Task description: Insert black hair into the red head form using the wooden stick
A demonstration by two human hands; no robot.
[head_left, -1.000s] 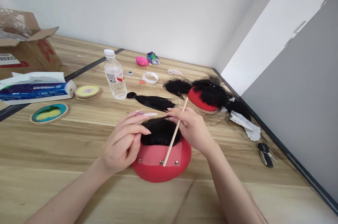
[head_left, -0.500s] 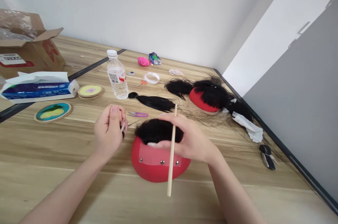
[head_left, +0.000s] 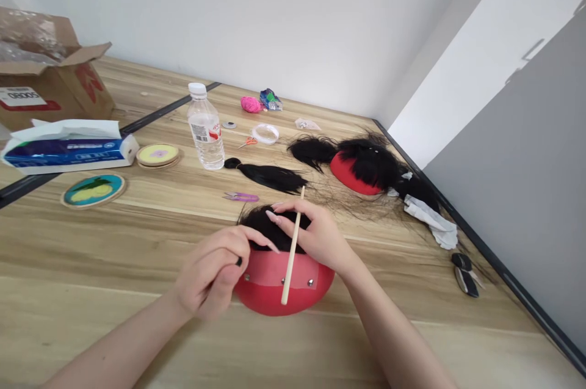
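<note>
Black hair (head_left: 262,227) lies between the hands (head_left: 210,273) (head_left: 323,236), seemingly touching both.

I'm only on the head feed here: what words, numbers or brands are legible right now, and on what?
"50080", roughly: white label on the cardboard box; digits blurred, possibly upside down.
Tissue pack: pale lettering on blue, too blurred to read.
Water bottle: label with red and dark print, too small to read.
Wooden stick and red dome: no lettering visible.
</note>
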